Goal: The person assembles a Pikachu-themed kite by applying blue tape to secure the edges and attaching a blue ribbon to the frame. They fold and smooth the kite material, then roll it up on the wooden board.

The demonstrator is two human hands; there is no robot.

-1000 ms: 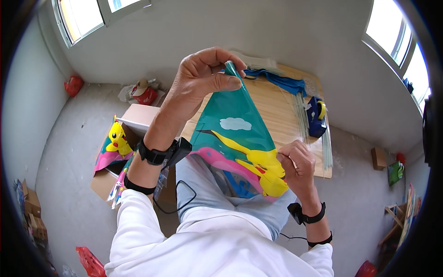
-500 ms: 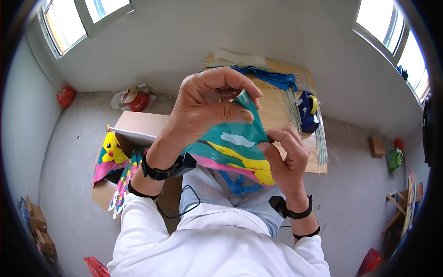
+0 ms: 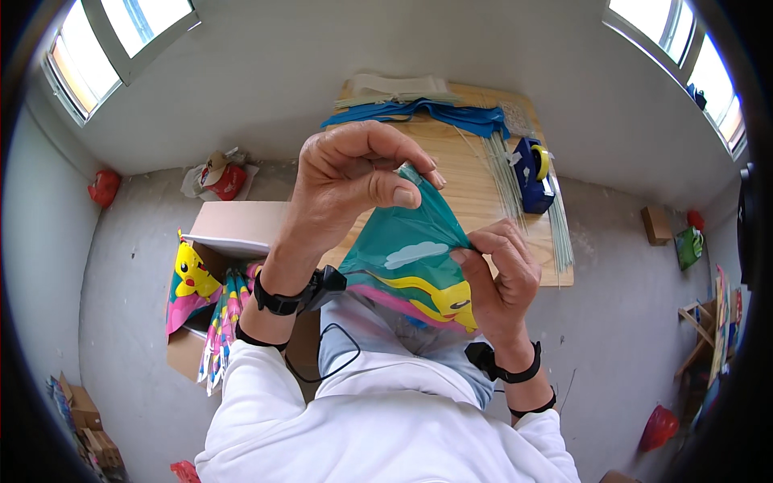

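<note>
A thin plastic kite sheet (image 3: 407,241), teal with a white cloud, a yellow cartoon figure and a pink edge, hangs stretched between my hands above my lap. My left hand (image 3: 358,173) pinches its top corner between thumb and bent fingers. Lower and to the right, my right hand (image 3: 506,270) grips the side edge between thumb and forefinger, its other fingers curled. The sheet's lower part drops in front of my legs.
A wooden table (image 3: 427,149) ahead bears blue strips (image 3: 467,121), thin pale rods (image 3: 503,173) and a blue tape dispenser (image 3: 534,177). At left, an open cardboard box (image 3: 241,219) holds rolled printed sheets (image 3: 225,318). A brown carton (image 3: 656,225) stands on the floor at right.
The sheet is drawn tauter between my hands, and more of its teal face shows. My left hand has shifted slightly left; both hands keep their hold.
</note>
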